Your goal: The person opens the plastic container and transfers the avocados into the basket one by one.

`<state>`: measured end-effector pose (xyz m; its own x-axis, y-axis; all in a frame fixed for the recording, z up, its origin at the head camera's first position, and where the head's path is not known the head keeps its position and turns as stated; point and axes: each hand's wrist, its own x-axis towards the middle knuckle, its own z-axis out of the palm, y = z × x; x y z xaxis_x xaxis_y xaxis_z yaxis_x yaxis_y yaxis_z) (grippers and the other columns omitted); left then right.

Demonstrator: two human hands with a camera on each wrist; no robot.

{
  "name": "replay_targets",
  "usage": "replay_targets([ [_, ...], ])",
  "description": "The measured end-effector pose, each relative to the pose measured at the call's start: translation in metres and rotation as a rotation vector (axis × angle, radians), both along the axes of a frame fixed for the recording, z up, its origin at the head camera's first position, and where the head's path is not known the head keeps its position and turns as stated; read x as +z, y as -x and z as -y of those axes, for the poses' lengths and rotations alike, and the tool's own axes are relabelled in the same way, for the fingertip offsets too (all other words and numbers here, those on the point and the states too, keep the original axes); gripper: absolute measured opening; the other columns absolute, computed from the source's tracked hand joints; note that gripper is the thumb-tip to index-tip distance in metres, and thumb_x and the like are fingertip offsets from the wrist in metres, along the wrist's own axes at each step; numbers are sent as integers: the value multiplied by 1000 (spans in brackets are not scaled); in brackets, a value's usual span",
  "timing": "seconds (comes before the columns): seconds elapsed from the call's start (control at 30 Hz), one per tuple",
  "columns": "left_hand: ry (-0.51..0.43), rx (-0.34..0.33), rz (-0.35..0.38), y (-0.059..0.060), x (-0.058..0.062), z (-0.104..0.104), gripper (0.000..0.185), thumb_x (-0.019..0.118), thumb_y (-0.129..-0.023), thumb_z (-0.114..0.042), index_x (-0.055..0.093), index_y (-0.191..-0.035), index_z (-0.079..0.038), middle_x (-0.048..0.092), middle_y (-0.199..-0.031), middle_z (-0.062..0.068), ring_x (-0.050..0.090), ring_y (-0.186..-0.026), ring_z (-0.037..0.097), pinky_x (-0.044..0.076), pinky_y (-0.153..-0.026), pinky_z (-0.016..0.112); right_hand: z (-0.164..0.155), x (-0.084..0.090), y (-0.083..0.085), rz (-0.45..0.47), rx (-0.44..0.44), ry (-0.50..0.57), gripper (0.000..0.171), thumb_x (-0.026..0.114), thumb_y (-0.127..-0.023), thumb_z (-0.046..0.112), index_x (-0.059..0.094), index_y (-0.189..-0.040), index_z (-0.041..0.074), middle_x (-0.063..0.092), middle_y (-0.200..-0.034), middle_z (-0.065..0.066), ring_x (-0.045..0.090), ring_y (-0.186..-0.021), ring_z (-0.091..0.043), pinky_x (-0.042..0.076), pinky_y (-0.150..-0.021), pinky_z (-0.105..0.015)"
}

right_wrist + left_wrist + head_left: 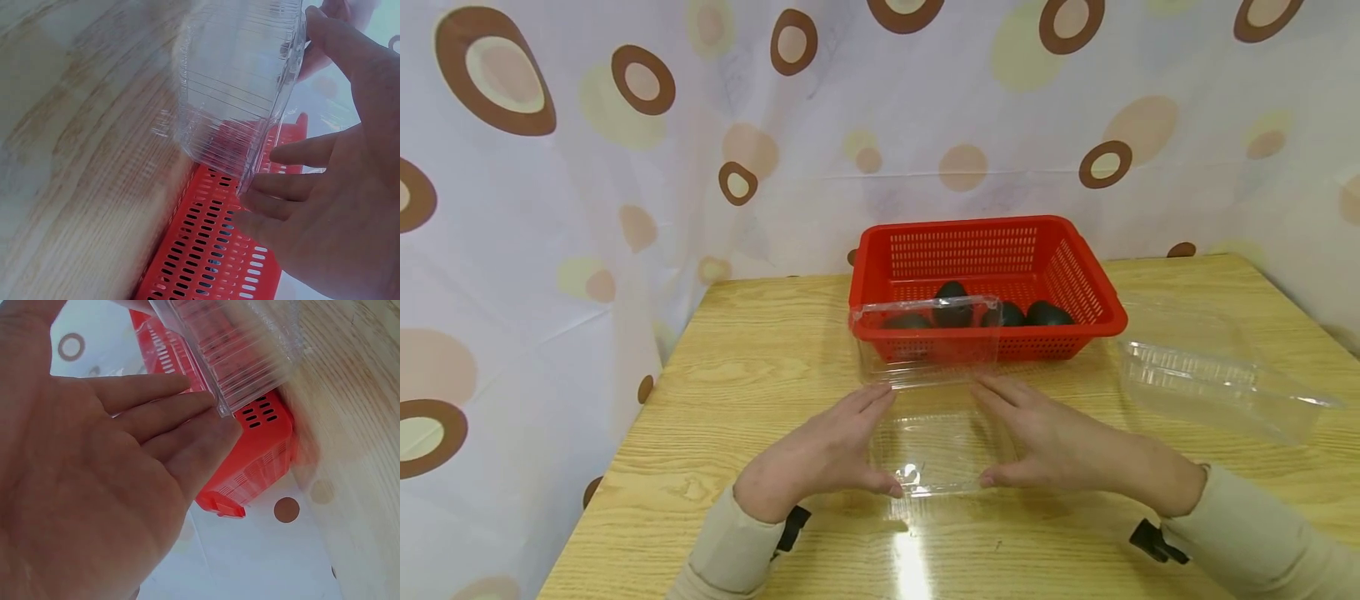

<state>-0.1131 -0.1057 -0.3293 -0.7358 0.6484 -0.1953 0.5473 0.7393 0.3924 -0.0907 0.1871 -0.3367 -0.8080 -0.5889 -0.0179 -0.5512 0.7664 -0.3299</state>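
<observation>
A clear plastic clamshell box sits on the table between my hands, its lid raised at the back in front of the basket. My left hand is at the left side, fingers straight and fingertips at the box's edge in the left wrist view. On the opposite side my right hand has its fingers extended along the rim, thumb near the front corner. In the right wrist view the box shows ribbed walls. Whether all fingertips touch the plastic, I cannot tell.
Behind the box stands a red perforated basket with several dark, avocado-like fruits inside. A second clear clamshell lies open at the right. The wooden table meets a patterned cloth at the back and left.
</observation>
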Motion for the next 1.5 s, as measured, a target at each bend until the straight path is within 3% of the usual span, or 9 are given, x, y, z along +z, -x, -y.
replay_targets([
  [0.13,-38,-19,18,-2,-2,1,109,82,-78,-48,21,-158,-6,18,-166,10,18,-153,26,25,-124,42,0,-2,-3,-57,-3,13,101,75,-81,56,31,-154,3,33,-158,-20,36,-143,-42,38,-112,-59],
  [0.33,-68,-81,-41,-5,-2,4,114,82,-75,-52,20,-158,-5,10,-167,12,12,-155,29,23,-124,44,-2,-2,-8,-87,-11,33,97,73,-82,58,31,-155,9,35,-157,-17,36,-142,-41,39,-110,-61],
  [0.57,-83,-103,-63,-8,0,5,114,83,-74,-53,23,-157,-4,13,-167,13,14,-154,31,24,-124,45,-6,-1,-13,-134,1,65,94,73,-82,57,34,-154,10,40,-153,-14,41,-139,-37,43,-108,-59],
  [0.93,-75,-105,-52,-8,-3,6,112,82,-74,-55,26,-156,-4,15,-167,10,14,-155,29,26,-123,45,-8,-2,-15,-145,25,119,79,77,-84,45,42,-149,17,45,-149,-6,45,-136,-30,49,-104,-53],
  [1.5,-62,-108,-22,-12,-1,5,114,83,-71,-57,27,-156,-6,17,-166,11,13,-155,29,27,-123,47,-14,2,-20,-215,53,156,74,80,-83,36,46,-146,17,48,-146,-2,50,-131,-22,53,-99,-48],
])
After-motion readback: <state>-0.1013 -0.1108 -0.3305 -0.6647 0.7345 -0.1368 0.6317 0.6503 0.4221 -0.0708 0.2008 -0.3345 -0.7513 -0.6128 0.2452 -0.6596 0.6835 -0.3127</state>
